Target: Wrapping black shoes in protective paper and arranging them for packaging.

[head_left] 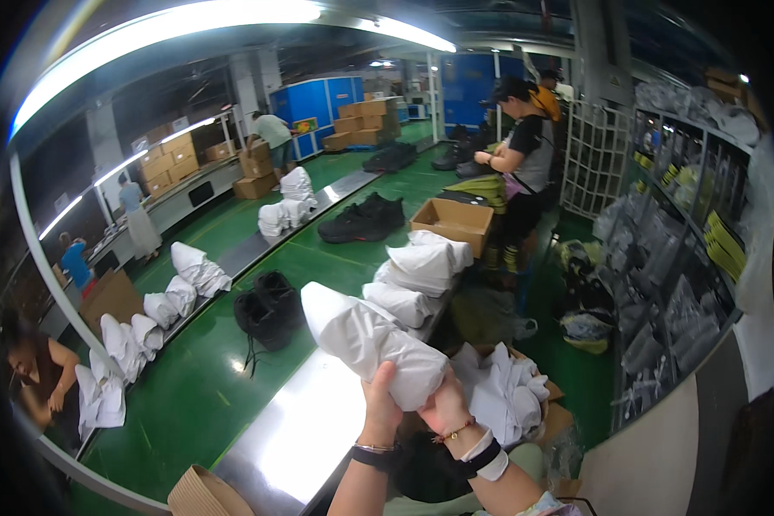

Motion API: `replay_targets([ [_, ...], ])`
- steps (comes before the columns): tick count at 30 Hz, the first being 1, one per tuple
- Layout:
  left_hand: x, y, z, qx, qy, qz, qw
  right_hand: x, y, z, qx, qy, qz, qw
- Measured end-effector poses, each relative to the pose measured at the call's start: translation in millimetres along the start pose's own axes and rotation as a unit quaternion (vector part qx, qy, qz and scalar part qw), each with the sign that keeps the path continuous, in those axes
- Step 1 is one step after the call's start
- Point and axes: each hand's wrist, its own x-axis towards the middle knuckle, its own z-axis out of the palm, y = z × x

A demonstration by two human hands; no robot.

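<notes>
My left hand (382, 397) and my right hand (447, 404) are both closed round the lower end of a white paper-wrapped bundle (361, 335). It is held tilted, its far end pointing up and left; the wrapping hides what is inside. Just beyond it, more white-wrapped bundles (417, 268) are piled at the edge of the metal ledge (275, 430). On the green belt (181, 404) to the left sits a pair of black shoes (268, 310) with loose laces. Another black pair (363, 219) stands farther up the belt.
A box of white paper (503, 396) stands beside my right forearm. An open cardboard box (452, 225) lies farther off, near a person in a grey-and-black shirt (525, 142). White bundles (120, 344) line the belt's far side. Shelves of bagged items (671, 224) rise at right.
</notes>
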Motion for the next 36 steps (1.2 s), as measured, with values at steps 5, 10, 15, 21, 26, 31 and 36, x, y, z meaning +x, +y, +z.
replay_targets([
  [5, 3.7, 4.1, -5.9, 0.043, 0.022, 0.055, 0.997, 5.8, 18.4, -0.1, -0.034, 0.035, -0.153, 0.987],
  [10, 0.5, 10.1, 4.6, 0.060, 0.025, 0.064, 0.996, -13.9, 35.0, 35.0, -0.388, 0.066, -0.452, 0.801],
  [15, -7.9, 8.2, 7.7, -0.009, -0.015, -0.008, 1.000, -10.6, 11.0, 31.8, -0.393, 0.050, -0.446, 0.803],
  [21, 2.2, 53.0, -15.0, 0.374, 0.116, 0.315, 0.864, -9.2, -50.4, -4.1, -0.563, -0.096, -0.627, 0.530],
  [26, 23.4, 66.5, -18.6, 0.285, -0.029, 0.071, 0.956, -21.5, -63.3, 11.1, -0.602, -0.226, -0.643, 0.415],
  [31, 43.2, 62.5, -19.4, 0.000, -0.005, -0.052, 0.999, -17.6, -37.0, 17.5, -0.523, -0.130, -0.492, 0.684],
  [36, 66.2, 59.7, -40.0, 0.043, 0.047, -0.041, 0.997, -16.3, -7.4, 23.9, -0.464, -0.054, -0.365, 0.805],
])
